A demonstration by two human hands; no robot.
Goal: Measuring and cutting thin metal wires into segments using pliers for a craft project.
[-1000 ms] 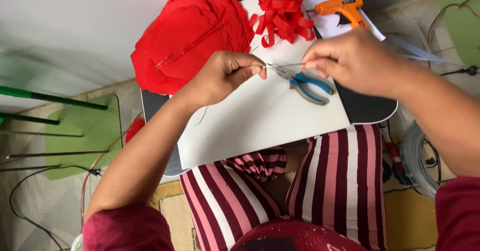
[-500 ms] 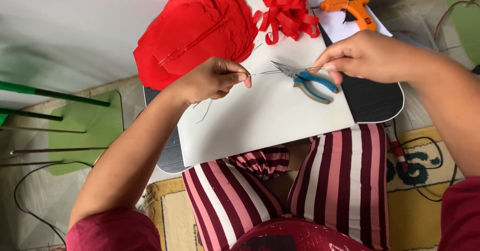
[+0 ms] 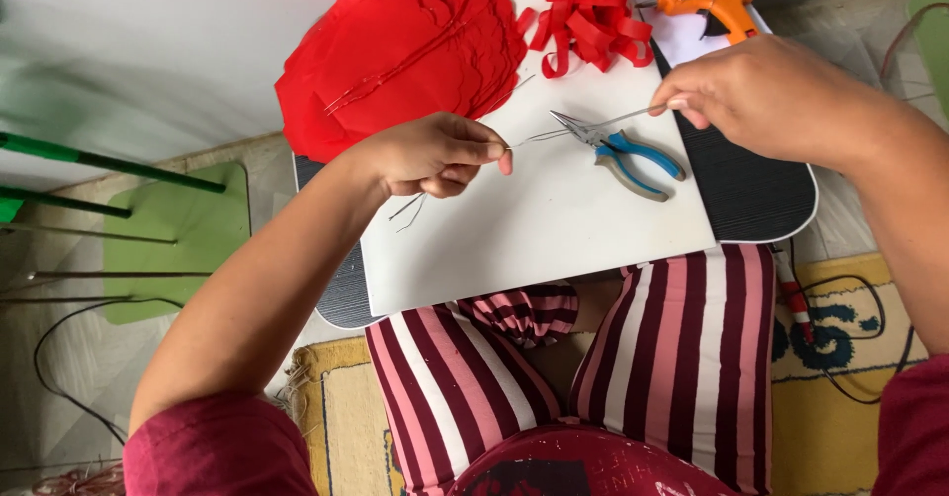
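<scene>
My hands have drawn apart since a second ago: then they sat close together over the white board [image 3: 554,229], now there is a clear gap and the wire [image 3: 583,128] runs taut between them. My left hand [image 3: 435,155] has slid back toward the left edge of the board, fingers [image 3: 489,150] pinched shut on one end of the wire, with a couple of loose wire ends poking out below the palm. My right hand [image 3: 766,96] has pulled out to the right, over the black ribbed tray [image 3: 751,190], fingertips closed narrow on the other end.

The wire crosses just above the pliers [image 3: 623,150], blue-handled, which lie on the board where they lay before, untouched, jaws pointing left. I can't tell whether the wire touches them or only passes over.

I read that as straightening or stretching the wire: the pull is on, nothing cut or bent yet as far as I can see.

Everything else has held its place. The red paper pile [image 3: 395,51] sits at the far left corner of the board, the red ribbon loops [image 3: 588,12] at the far edge, the orange glue gun [image 3: 712,2] beyond them at the far right. The view itself has shifted a little, so the board sits lower in frame.
</scene>
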